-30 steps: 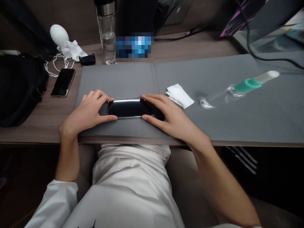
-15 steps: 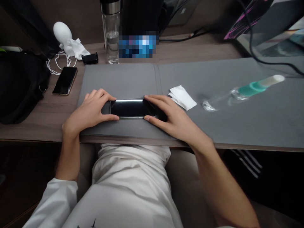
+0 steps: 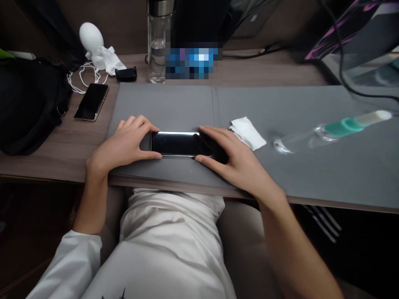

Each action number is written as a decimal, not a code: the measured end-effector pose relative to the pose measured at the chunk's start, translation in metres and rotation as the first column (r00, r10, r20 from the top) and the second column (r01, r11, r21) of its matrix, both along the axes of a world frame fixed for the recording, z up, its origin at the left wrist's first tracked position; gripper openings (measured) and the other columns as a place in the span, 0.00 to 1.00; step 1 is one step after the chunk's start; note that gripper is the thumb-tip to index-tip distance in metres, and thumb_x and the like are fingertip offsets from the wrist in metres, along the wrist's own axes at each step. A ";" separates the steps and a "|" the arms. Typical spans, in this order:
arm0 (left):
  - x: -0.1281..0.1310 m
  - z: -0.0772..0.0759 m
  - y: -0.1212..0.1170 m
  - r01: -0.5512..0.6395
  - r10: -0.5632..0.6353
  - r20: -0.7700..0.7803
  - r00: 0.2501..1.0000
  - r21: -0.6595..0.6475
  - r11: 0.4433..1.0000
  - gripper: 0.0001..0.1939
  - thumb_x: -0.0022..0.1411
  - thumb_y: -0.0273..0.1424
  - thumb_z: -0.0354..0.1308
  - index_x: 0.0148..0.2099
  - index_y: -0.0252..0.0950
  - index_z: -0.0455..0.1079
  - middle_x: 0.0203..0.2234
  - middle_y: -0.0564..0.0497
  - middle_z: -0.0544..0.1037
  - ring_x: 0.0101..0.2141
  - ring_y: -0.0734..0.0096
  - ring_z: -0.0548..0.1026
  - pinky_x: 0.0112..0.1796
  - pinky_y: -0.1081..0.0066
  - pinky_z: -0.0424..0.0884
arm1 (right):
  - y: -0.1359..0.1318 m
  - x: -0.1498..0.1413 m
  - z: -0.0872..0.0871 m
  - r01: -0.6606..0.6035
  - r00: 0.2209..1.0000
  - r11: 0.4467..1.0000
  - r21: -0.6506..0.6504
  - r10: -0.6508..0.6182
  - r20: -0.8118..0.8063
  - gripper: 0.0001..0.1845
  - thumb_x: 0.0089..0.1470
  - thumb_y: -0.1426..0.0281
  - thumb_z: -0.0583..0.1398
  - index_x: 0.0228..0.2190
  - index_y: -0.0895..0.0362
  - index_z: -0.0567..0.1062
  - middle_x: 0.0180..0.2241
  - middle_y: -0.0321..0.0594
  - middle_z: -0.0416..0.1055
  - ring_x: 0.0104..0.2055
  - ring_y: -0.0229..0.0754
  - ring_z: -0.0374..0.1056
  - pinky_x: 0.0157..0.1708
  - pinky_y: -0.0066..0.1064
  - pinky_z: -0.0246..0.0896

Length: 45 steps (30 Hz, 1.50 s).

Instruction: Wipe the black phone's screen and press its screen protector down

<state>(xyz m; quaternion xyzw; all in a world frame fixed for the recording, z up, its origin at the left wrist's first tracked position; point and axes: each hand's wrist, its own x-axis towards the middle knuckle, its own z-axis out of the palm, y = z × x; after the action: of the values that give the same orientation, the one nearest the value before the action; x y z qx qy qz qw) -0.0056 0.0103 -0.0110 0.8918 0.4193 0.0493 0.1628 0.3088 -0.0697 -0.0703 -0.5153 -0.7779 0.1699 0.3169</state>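
Left hand (image 3: 123,143) & right hand (image 3: 237,160) clasping both ends of black phone (image 3: 179,144), flat on grey mat (image 3: 174,104), white tissue (image 3: 247,133) just beside right hand, 2nd phone (image 3: 91,102) on table (image 3: 46,170)

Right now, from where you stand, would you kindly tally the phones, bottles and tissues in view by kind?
Phones: 2 (held phone, desk phone)
Bottles: 2 (upright bottle, lying bottle)
Tissues: 2 (mat tissue, crumpled tissue)
Total: 6

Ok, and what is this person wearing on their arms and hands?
The left hand and right hand are bare, with no gloves, rings or watch visible. A white sleeve covers the left arm, ending partway up the forearm, and matches the white top. The right forearm shows no sleeve in view.
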 end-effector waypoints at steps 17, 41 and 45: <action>-0.002 -0.004 0.002 0.014 -0.014 0.031 0.999 0.014 1.000 0.32 0.68 0.54 0.69 0.63 0.41 0.72 0.59 0.44 0.75 0.60 0.46 0.71 0.62 0.51 0.65 | 0.019 -0.043 0.028 -0.099 0.984 0.990 0.101 0.082 0.160 0.36 0.69 0.46 0.63 0.70 0.51 0.72 0.70 0.55 0.72 0.72 0.66 0.67 0.73 0.65 0.60; -0.005 -0.003 0.006 0.030 -0.031 0.026 0.999 0.051 0.998 0.32 0.70 0.57 0.65 0.63 0.40 0.74 0.58 0.43 0.78 0.59 0.47 0.73 0.62 0.52 0.66 | 0.006 0.011 0.005 0.006 0.988 0.998 -0.064 -0.016 -0.155 0.36 0.63 0.54 0.73 0.68 0.44 0.74 0.66 0.45 0.78 0.67 0.60 0.75 0.69 0.59 0.68; -0.005 -0.002 0.006 0.031 -0.032 0.031 0.999 0.044 0.999 0.32 0.70 0.57 0.65 0.64 0.41 0.74 0.58 0.43 0.78 0.59 0.47 0.73 0.62 0.52 0.66 | 0.006 0.011 0.003 0.019 0.985 0.997 -0.068 -0.031 -0.171 0.37 0.63 0.55 0.73 0.69 0.44 0.73 0.65 0.45 0.79 0.67 0.59 0.75 0.70 0.59 0.68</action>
<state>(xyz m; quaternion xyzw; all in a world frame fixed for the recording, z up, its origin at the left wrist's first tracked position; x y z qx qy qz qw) -0.0110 0.0160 -0.0129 0.9007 0.4013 0.0702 0.1506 0.3199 -0.0635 -0.0673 -0.5187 -0.7350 0.2354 0.3677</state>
